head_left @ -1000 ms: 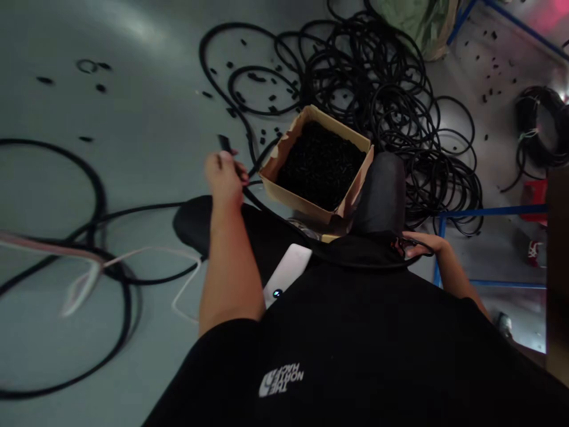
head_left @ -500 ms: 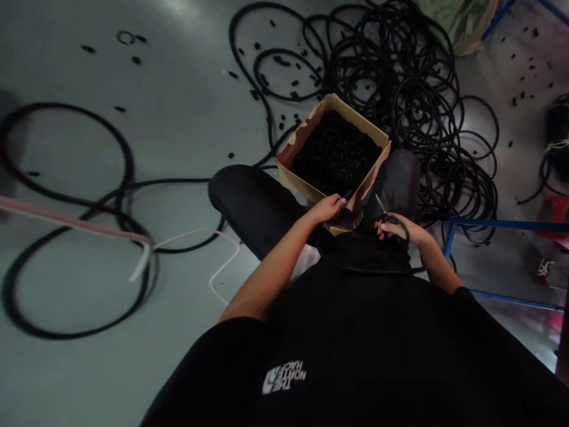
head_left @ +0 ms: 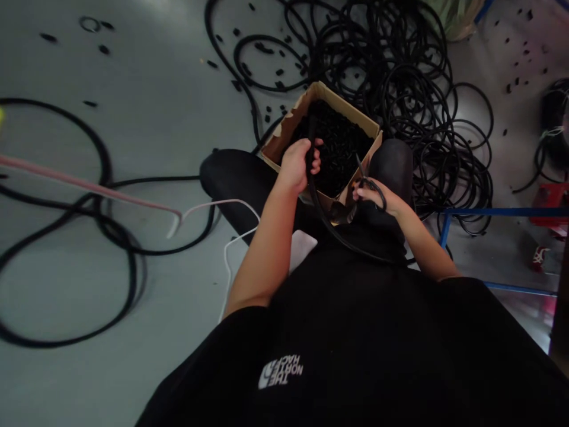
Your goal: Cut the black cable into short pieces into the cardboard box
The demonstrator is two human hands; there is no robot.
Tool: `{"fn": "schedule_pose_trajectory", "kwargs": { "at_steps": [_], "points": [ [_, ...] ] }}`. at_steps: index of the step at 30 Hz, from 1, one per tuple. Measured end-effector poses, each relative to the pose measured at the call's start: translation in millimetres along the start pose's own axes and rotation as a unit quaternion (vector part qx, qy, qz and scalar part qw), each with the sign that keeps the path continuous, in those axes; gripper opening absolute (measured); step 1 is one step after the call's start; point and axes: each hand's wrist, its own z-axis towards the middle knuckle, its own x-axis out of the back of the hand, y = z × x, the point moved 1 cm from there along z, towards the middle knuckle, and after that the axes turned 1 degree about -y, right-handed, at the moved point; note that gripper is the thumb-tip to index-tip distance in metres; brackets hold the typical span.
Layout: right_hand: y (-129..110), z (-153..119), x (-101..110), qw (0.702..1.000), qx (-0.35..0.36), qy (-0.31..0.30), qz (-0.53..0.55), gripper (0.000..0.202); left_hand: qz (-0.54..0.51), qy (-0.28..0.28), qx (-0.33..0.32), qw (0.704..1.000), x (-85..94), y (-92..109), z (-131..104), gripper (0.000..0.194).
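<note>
From the head camera, my only view, I see my left hand (head_left: pixel 296 166) closed around a black hose (head_left: pixel 319 204), its upper end over the cardboard box (head_left: pixel 351 112). The rest runs down across the lap. My right hand (head_left: pixel 383 194) grasps scissors (head_left: pixel 363 171) at the box's near right edge, blades pointing up and slightly away; whether they're parted I can't tell.

If this is cutting, I'd hold the hose firmly, just behind the spot to be cut, with the left fingers well clear of the blades. I'd bring the scissors in square across it – a slanted bite could slip on something so round. I'd work over the short black pieces (head_left: pixel 344 145) inside, so offcuts drop there – and leave slack, since the white cord (head_left: pixel 227 261) crosses the left leg and might snag.
</note>
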Motion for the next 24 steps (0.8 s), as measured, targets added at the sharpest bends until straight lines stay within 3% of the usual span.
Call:
{"fn": "schedule_pose_trajectory", "kwargs": {
  "at_steps": [3, 6, 10, 14, 19, 24],
  "points": [
    [1.5, 48.2, -9.9, 0.997, -0.041, 0.027, -0.063, 0.046, 0.024, -0.005, 0.009, 1.000, -3.4, -11.0, -2.8, 0.042],
    [11.7, 75.1, -21.3, 0.990, -0.092, 0.026, -0.108, 0.053, 0.079, -0.006, 0.030, 0.996, -1.2, -28.1, 3.0, 0.036],
    [26.5, 77.1, -32.7, 0.987, -0.119, -0.003, -0.106, 0.057, 0.127, 0.010, 0.080, 0.989, 2.3, -43.2, 10.5, 0.020],
    [36.5, 80.3, -37.7, 0.988, -0.123, -0.019, -0.090, 0.060, 0.107, 0.023, 0.125, 0.986, 3.7, -54.8, -1.1, 0.020],
    [43.6, 101.9, -41.1, 0.986, -0.140, -0.031, -0.088, 0.059, 0.099, -0.018, 0.134, 0.986, 16.3, -72.6, -14.8, 0.019],
    [51.1, 117.8, -37.7, 0.982, -0.148, -0.025, -0.114, 0.058, 0.109, -0.010, 0.131, 0.985, 32.6, -88.8, -8.0, 0.013]
  ]
}}
